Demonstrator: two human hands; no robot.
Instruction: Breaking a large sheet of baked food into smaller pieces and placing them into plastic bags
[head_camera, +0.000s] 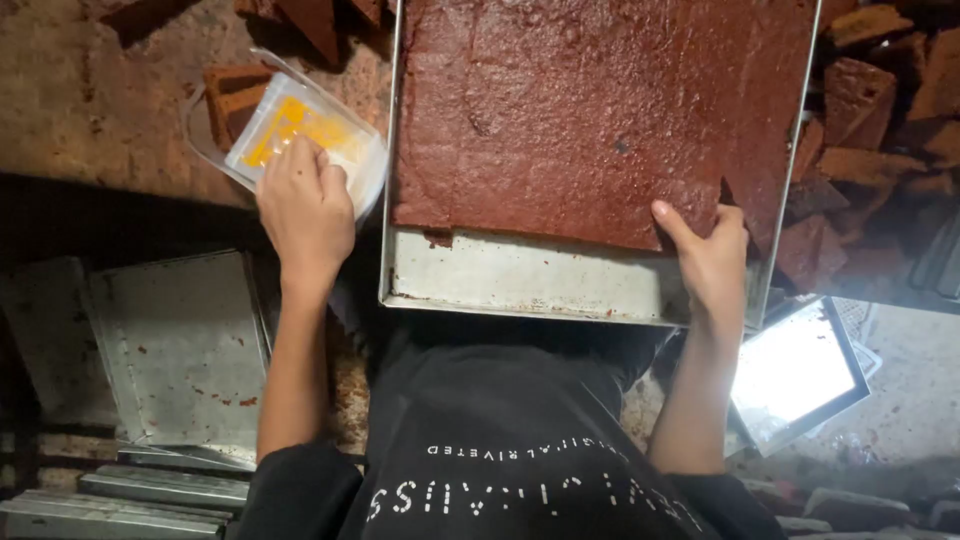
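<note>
Reddish-brown and rough on top, a large flat rectangular slab of baked cake (600, 110) lies in a shallow rectangular metal baking tray (520, 280) directly between the two hands; the slab covers most of the tray, leaving a bare strip of metal along the edge nearest the person; a crack shows at the slab corner just beside the right hand.

The right hand (708, 262) rests at the near right corner of the tray; its thumb lies on the slab edge and its fingers curl over the tray rim, partly closed in a grip on that corner.

The left hand (305, 205) sits to the left of the tray, well apart from the right hand; its fingers are bent down onto a clear plastic tub with yellow contents (300, 135), which lies just beside the tray's left edge; whether the hand grips the tub or only presses on it cannot be determined.

Cut brown cake blocks (870, 90) are piled beyond the right hand; empty grey metal trays (180, 350) lie stacked below the left forearm.
</note>
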